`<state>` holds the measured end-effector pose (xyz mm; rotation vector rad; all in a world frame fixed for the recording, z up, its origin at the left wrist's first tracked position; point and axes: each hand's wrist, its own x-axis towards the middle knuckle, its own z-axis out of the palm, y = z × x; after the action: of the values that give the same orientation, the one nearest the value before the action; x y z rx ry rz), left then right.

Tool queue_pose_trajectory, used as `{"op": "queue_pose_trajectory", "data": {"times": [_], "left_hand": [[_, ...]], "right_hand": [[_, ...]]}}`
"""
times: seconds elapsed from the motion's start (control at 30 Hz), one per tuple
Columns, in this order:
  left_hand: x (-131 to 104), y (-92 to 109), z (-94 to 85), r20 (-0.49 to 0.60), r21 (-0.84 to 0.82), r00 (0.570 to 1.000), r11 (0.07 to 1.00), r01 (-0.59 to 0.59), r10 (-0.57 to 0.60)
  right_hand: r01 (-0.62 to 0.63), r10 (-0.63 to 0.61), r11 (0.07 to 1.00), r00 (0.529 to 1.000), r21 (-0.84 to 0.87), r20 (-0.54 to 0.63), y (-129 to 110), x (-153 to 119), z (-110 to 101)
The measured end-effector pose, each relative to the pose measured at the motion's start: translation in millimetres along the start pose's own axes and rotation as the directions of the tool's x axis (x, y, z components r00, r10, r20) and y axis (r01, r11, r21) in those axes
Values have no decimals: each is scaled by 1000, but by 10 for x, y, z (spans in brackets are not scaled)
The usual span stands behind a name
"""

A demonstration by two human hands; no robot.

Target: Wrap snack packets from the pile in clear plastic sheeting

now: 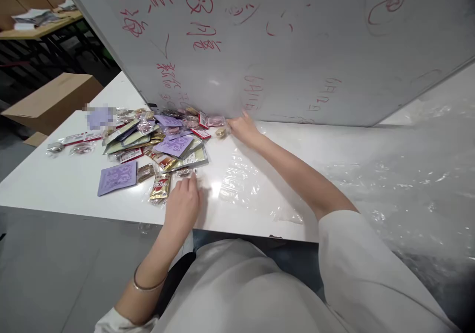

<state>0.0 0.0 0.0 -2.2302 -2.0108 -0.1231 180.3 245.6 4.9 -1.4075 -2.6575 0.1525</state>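
White desk (pixel 55 184) under a whiteboard (pixel 297 51): left hand (pixel 183 204), fingers loosely spread on the packets (pixel 148 145); right hand (pixel 245 127) pinches at the far edge. Best gathered gently, keeping slippery sachets from sliding off.

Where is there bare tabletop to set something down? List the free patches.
Free: the near left table corner, between the purple packet and the edge. Also the strip between the left hand and the clear plastic sheet. Crowded: the packet pile against the whiteboard, where the right hand reaches.
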Motion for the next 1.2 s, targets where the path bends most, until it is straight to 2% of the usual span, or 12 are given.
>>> {"op": "queue_pose_trajectory", "data": {"times": [0.1, 0.17, 0.23, 0.33, 0.43, 0.53, 0.6, 0.73, 0.8, 0.93, 1.13, 1.2], "left_hand": [[249, 349, -72, -24, -107, 969, 963, -247, 246], [410, 618, -55, 0, -116, 928, 922, -370, 372], [530, 852, 23, 35, -99, 887, 885, -455, 460], [605, 1078, 183, 75, -110, 841, 843, -527, 536], [592, 1156, 267, 104, -149, 845, 848, -508, 525], [571, 1087, 228, 131, -239, 846, 845, -478, 516], [574, 946, 171, 130, -341, 804, 787, -514, 581], [594, 503, 113, 105, -488, 647, 606, -628, 755], [597, 305, 125, 113, -492, 610, 578, -651, 784], [585, 164, 155, 183, -454, 586, 597, -662, 789], [604, 293, 143, 213, -317, 575, 612, -724, 790], [608, 315, 160, 167, -281, 604, 625, -729, 779]], "right_hand": [[-7, 58, 957, 984, 289, -169, -56, -206, -138], [71, 74, 875, 958, 479, -278, -94, -456, -293], [156, 43, 825, 941, 543, -337, -109, -803, -446], [107, 83, 830, 947, 548, -310, -42, -1436, -524], [31, 121, 839, 963, 543, -243, 133, -2032, -343], [-6, 7, 882, 1000, 470, 1, 333, -2458, -82], [20, -77, 921, 988, 389, 134, 433, -2640, 8], [75, -102, 960, 991, 270, 89, 478, -2841, -63], [99, -122, 972, 988, 215, 98, 415, -2892, -121], [121, -146, 984, 967, 127, 207, 181, -2910, -124], [115, -120, 993, 977, 36, 179, -101, -2771, -60], [111, -107, 994, 984, -19, 143, -131, -2721, -19]]}}
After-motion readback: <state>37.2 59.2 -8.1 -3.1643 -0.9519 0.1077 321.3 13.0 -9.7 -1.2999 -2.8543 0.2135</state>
